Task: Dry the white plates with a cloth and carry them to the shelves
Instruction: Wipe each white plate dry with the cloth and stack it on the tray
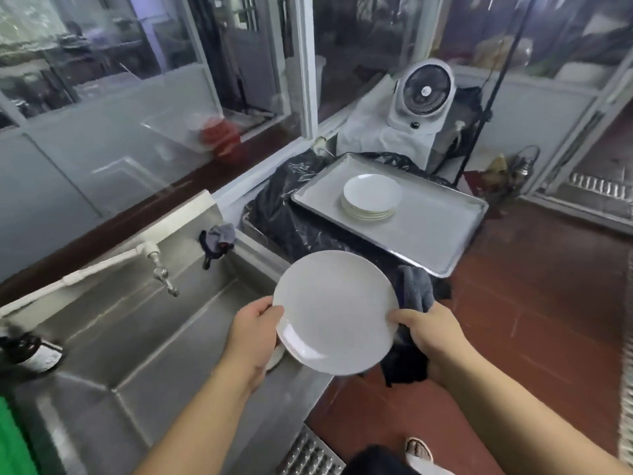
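- Plate (337, 311) held up over the right corner of the sink (144, 341), tilted toward the camera; both hands on its rim, left and right edges
- Left hand (251, 332): thumb lies on the plate's upper face at the left rim; fingers curl under, mostly hidden; a pinch grip on the edge
- Right hand (433, 332): thumb on the right rim; fingers bunch a dark cloth (412, 303) against the plate's underside; cannot tell how those fingers lie beneath the cloth
- Stack of plates (371, 197) sits on a metal tray (438, 234) well beyond the sink; likely the dried ones awaiting the shelves; shelves not in view
- Second plate edge (275, 358) shows just under the left hand, on the sink rim
- Step in hand, by judgement: wiping this plate; to do it well, keep the left pinch firm as anchor; sweep the cloth round back and rim, then across the face; turn the plate between passes
- Risk: wet glaze slips; hold it over the sink rim, not the tiled floor (534, 303)
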`<state>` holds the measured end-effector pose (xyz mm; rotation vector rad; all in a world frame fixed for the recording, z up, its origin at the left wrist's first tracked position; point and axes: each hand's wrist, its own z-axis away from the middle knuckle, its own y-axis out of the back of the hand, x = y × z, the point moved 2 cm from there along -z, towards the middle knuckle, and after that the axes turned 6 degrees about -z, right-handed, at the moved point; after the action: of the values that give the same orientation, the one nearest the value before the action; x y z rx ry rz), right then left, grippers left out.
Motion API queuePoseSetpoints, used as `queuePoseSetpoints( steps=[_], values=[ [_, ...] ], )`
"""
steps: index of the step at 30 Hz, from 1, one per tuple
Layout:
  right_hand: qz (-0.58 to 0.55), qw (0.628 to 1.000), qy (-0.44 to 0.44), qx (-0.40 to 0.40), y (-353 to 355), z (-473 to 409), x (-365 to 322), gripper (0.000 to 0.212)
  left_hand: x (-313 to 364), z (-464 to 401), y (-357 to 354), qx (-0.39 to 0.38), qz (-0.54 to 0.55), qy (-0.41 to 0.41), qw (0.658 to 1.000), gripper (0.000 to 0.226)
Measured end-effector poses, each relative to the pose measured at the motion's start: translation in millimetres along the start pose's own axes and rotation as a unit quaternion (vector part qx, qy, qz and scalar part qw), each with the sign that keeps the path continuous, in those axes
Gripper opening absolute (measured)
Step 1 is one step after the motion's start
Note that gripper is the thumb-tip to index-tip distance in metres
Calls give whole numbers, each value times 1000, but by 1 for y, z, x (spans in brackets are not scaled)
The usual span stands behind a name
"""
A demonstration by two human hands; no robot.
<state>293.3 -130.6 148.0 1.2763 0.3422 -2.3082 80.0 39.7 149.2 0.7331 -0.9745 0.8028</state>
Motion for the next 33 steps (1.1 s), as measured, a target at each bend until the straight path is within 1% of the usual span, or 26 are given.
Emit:
queuePoseSetpoints(
  steps=[5, 7, 9, 16, 19, 23, 26, 28, 31, 33],
  values=[
    [-42, 998, 16, 50, 76, -17, -15, 15, 24, -3, -83, -35, -21, -14, 999, 27],
    [-61, 996, 15, 58, 112, -27, -21, 17, 33, -4, -122, -51, -30, -18, 998, 34],
    [-74, 995, 12, 69, 152, -37, -27, 18, 42, -3, -165, -72, -41, -14, 996, 35],
    [-88, 988, 20, 125, 293, -65, -38, 20, 59, 8, -314, -112, -54, 0, 992, 25],
    [-90, 983, 17, 160, 342, -74, -37, 25, 66, 17, -368, -140, -75, 2, 987, 27],
    [-111, 974, -2, 198, 390, -87, -33, 26, 74, 18, -424, -172, -107, -1, 979, 33],
    [-118, 970, -24, 210, 417, -102, -31, 28, 79, 6, -461, -188, -112, 11, 976, 27],
    [-118, 967, -36, 223, 431, -115, -32, 24, 83, -4, -484, -201, -119, 17, 972, 27],
    [-120, 961, -46, 246, 448, -140, -41, 26, 90, -26, -519, -228, -124, 15, 966, 31],
    [-111, 956, -51, 266, 459, -161, -50, 24, 98, -45, -544, -252, -123, 14, 960, 37]
  ],
)
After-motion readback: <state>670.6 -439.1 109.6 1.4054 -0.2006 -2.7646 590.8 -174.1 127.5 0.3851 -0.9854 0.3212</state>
